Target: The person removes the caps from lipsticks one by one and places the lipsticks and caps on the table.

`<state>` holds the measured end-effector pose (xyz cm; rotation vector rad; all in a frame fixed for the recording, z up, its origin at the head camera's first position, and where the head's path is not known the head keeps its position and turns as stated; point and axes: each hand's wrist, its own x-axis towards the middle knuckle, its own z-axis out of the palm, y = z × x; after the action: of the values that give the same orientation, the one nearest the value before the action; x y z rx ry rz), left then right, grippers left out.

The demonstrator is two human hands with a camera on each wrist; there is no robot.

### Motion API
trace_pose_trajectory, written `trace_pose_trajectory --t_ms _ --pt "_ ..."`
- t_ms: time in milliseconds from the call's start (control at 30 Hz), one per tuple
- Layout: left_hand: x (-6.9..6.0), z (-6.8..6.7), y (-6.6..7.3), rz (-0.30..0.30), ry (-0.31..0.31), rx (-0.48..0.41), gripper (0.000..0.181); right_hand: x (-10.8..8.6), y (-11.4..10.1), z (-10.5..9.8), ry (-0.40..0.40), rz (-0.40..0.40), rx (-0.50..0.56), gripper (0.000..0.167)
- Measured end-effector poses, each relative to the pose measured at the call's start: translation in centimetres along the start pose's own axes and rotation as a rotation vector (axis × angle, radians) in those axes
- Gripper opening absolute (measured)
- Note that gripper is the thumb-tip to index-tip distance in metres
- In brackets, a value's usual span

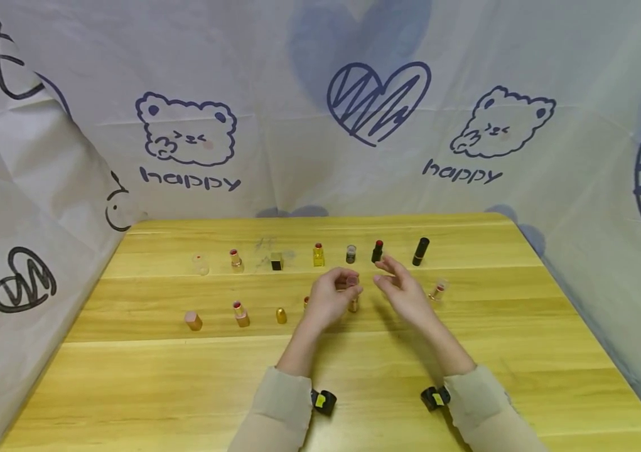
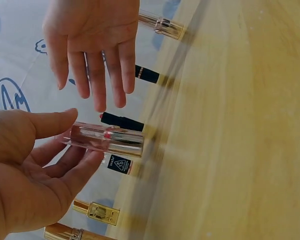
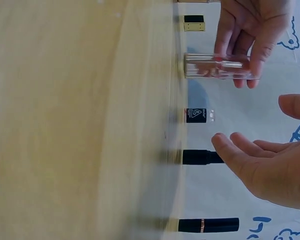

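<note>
Left hand [image 1: 328, 299] has the clear-capped lipstick [image 3: 207, 66] pinched upright by its cap; right hand [image 1: 407, 299] is at its 3 o'clock in the head view, fingers spread, holding nothing. Tube's probably light, stiff and kinda slick, so steadying the base too seems smart. At 12 o'clock, a black-labelled lipstick [image 1: 351, 255] shows a triangle logo, small print unreadable. Backdrop [image 1: 280, 144] says "happy".

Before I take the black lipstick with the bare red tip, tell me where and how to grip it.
Pinch the black lipstick by its wider lower body, probably from the near right: it stands upright, its red tip is exposed on top, and the gap to the black tube on its right looks wider than to the clear-topped tube on its left.
</note>
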<state>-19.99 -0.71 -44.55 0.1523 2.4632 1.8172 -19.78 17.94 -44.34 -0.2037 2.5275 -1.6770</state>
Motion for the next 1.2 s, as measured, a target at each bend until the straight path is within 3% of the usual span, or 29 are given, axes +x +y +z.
trace_pose_trajectory --t_ms 233,967,1200 --pt "0.2 -0.1 0.5 0.046 0.078 -0.037 0.027 0.2 0.2 0.3 -0.022 -0.038 0.003 0.061" --pt "0.1 -0.1 1.0 0.042 0.104 -0.080 0.030 -0.1 -0.7 1.3 -0.206 -0.049 -0.149 0.051" --pt "0.0 -0.1 1.2 0.033 0.099 -0.079 0.030 -0.2 -0.6 1.3 -0.227 -0.071 -0.163 0.048"
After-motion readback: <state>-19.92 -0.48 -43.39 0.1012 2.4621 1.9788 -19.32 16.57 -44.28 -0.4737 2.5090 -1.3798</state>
